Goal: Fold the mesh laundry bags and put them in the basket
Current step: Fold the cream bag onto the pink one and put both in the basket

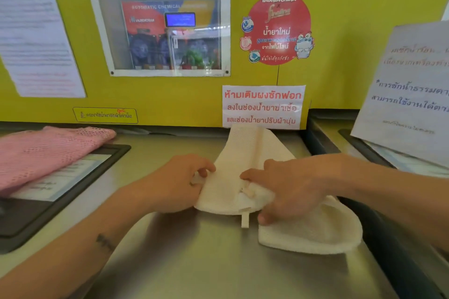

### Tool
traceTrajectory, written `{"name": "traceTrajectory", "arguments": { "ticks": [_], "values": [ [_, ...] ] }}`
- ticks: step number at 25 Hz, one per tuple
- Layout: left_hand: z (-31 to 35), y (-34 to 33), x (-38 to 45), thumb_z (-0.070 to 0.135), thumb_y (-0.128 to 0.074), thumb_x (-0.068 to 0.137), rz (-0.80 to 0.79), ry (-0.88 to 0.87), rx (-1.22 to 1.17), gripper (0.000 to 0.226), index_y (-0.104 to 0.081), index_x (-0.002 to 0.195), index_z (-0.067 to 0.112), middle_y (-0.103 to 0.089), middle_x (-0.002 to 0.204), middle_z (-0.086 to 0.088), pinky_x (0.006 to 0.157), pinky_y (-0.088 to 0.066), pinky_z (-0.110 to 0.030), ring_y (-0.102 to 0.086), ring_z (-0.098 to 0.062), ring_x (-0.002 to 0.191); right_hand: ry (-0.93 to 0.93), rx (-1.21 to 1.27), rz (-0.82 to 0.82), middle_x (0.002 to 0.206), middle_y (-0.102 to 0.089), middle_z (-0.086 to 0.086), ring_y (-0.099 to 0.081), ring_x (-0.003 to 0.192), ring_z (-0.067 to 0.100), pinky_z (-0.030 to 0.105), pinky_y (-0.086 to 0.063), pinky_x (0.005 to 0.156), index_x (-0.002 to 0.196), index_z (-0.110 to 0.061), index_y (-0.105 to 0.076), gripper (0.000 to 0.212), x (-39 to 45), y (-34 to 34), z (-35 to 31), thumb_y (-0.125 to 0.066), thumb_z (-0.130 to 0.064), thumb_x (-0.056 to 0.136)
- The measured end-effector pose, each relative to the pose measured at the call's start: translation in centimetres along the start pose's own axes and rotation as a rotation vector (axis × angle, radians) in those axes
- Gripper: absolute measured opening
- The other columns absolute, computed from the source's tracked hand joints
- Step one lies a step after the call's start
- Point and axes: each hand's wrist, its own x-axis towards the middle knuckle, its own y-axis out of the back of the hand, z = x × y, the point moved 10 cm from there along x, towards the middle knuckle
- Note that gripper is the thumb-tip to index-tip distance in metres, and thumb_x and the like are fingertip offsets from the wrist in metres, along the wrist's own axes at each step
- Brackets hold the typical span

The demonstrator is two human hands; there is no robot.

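Observation:
A cream mesh laundry bag [245, 150] lies partly folded on the steel top of a machine, one end reaching back to the yellow wall and a rounded end spread at the front right. My left hand [177, 184] pinches the bag's left edge. My right hand [289, 189] presses on its bunched middle, fingers curled over the fabric. A short cream tab hangs from the fold toward me. A pink mesh laundry bag [48, 150] lies folded at the far left, partly on a black framed panel. No basket is in view.
The steel surface [184, 255] stretches toward me. A black framed panel with a label [60, 192] sits at the left. A dark gap and a second machine top with a paper notice [408, 94] lie to the right. The yellow wall [170, 99] with signs stands behind.

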Motion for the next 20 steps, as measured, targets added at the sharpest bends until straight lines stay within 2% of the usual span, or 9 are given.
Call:
{"name": "traceTrajectory", "arguments": {
  "ticks": [2, 4, 6, 7, 10, 12, 13, 17, 20],
  "values": [
    [-0.5, 0.3, -0.8, 0.023, -0.059, 0.087, 0.002, -0.050, 0.041, 0.048, -0.050, 0.134, 0.030, -0.056, 0.123, 0.009, 0.087, -0.036, -0.016, -0.051, -0.012, 0.112, 0.107, 0.102, 0.112, 0.132, -0.054, -0.005, -0.052, 0.122, 0.021, 0.038, -0.041, 0.100, 0.139, -0.036, -0.042, 0.045, 0.3, 1.7, -1.2, -0.048, -0.048, 0.096],
    [-1.5, 1.4, -2.0, 0.032, -0.067, 0.083, 0.044, -0.042, -0.005, 0.061, -0.040, 0.138, 0.037, -0.058, 0.118, 0.012, 0.091, -0.042, -0.025, -0.055, -0.012, 0.108, 0.147, 0.263, 0.263, 0.124, -0.061, -0.010, -0.056, 0.115, 0.015, 0.040, -0.043, 0.102, 0.125, -0.035, -0.057, 0.031, 0.1, 4.5, -1.3, -0.043, -0.042, 0.099],
    [-3.7, 3.6, -3.7, 0.024, -0.062, 0.083, 0.165, -0.014, 0.020, 0.062, -0.034, 0.135, 0.041, -0.059, 0.095, 0.014, 0.077, -0.046, -0.031, -0.057, -0.014, 0.089, 0.130, 0.457, 0.404, 0.125, -0.061, -0.013, -0.055, 0.116, 0.014, 0.038, -0.042, 0.104, 0.124, -0.032, -0.060, 0.028, 0.5, 7.1, -1.3, -0.045, -0.036, 0.101],
    [-4.7, 4.9, -4.6, 0.018, -0.056, 0.081, 0.245, -0.025, 0.051, 0.057, -0.039, 0.130, 0.040, -0.057, 0.086, 0.014, 0.070, -0.044, -0.031, -0.056, -0.014, 0.083, 0.126, 0.530, 0.471, 0.124, -0.061, -0.012, -0.055, 0.115, 0.014, 0.036, -0.041, 0.102, 0.125, -0.031, -0.060, 0.027, 0.8, 8.2, -1.5, -0.046, -0.033, 0.101],
    [-7.7, 9.7, -7.8, 0.014, -0.048, 0.071, 0.455, -0.114, 0.138, 0.033, -0.064, 0.095, 0.031, -0.057, 0.084, 0.007, 0.063, -0.045, -0.034, -0.059, -0.020, 0.082, 0.144, 0.684, 0.729, 0.099, -0.064, -0.012, -0.057, 0.088, 0.008, 0.025, -0.043, 0.074, 0.104, -0.036, -0.059, 0.014, 1.8, 11.3, -3.6, -0.048, -0.028, 0.101],
    [-10.1, 13.6, -10.2, 0.013, -0.055, 0.072, 0.579, -0.144, 0.131, 0.025, -0.070, 0.088, 0.025, -0.056, 0.085, 0.004, 0.061, -0.050, -0.036, -0.058, -0.019, 0.077, 0.160, 0.727, 0.942, 0.076, -0.061, -0.010, -0.054, 0.068, 0.011, 0.027, -0.037, 0.058, 0.085, -0.031, -0.059, 0.020, 1.6, 13.7, -5.6, -0.050, -0.021, 0.100],
    [-11.1, 15.6, -11.5, 0.009, -0.059, 0.072, 0.648, -0.165, 0.121, 0.026, -0.073, 0.089, 0.022, -0.056, 0.085, 0.003, 0.060, -0.051, -0.037, -0.057, -0.017, 0.075, 0.174, 0.744, 1.037, 0.069, -0.059, -0.008, -0.053, 0.063, 0.015, 0.030, -0.035, 0.055, 0.081, -0.028, -0.059, 0.022, 1.3, 15.0, -6.9, -0.051, -0.018, 0.099],
    [-15.0, 24.0, -18.3, -0.009, -0.056, 0.068, 0.930, -0.219, 0.191, 0.037, -0.076, 0.093, 0.010, -0.052, 0.087, 0.003, 0.065, -0.052, -0.030, -0.056, -0.015, 0.073, 0.215, 1.009, 1.258, 0.071, -0.058, 0.000, -0.053, 0.069, 0.021, 0.032, -0.036, 0.058, 0.087, -0.013, -0.065, 0.014, 2.4, 20.5, -11.2, -0.054, -0.017, 0.096],
    [-19.5, 28.4, -23.7, -0.008, -0.055, 0.071, 1.022, -0.151, 0.293, 0.034, -0.077, 0.092, 0.008, -0.051, 0.087, 0.001, 0.067, -0.051, -0.034, -0.055, -0.017, 0.077, 0.312, 1.382, 1.166, 0.086, -0.064, -0.001, -0.059, 0.076, 0.015, 0.026, -0.042, 0.059, 0.106, -0.017, -0.065, 0.015, 6.0, 22.2, -15.6, -0.054, -0.016, 0.096]
  ]
}}
